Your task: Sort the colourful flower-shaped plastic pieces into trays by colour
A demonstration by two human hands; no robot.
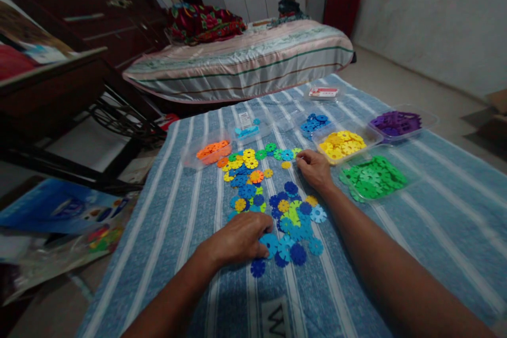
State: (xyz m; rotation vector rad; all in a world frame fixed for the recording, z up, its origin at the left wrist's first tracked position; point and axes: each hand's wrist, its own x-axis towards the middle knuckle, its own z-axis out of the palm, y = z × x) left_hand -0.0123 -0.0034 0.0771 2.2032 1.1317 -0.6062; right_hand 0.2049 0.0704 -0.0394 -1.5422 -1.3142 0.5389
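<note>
1. Blue, yellow, green and orange plastic discs [293, 216] lie loose on a striped cloth [190, 185], between and ahead of the two hands. Each is thin and round, with slots cut about the rim, rather like a flat flower or a small gear.

2. The left hand [244, 235] rests low over the near end of the spread, thumb and forefinger at a light-blue disc [270, 246]. I cannot tell whether they are clamped on it or only touch it.

3. A dark-blue disc [257, 268] lies flat just below that hand, its notched edge plain against the cloth.

4. The right hand [315, 169] reaches farther out, fingertips bunched at a yellow-green disc [296, 152] at the end of a row of green and light-blue ones. Whether they pinch it, I cannot tell.

5. Mixed colours overlap in the middle; an orange disc [256, 176] shows bright beside dark-blue ones.

6. Clear plastic containers [189, 154] stand around the far side, sorted by colour: orange discs [214, 151] at the left; yellow discs [343, 143], green discs [374, 177] and purple pieces [396, 122] at the right, heaped thickly.
</note>
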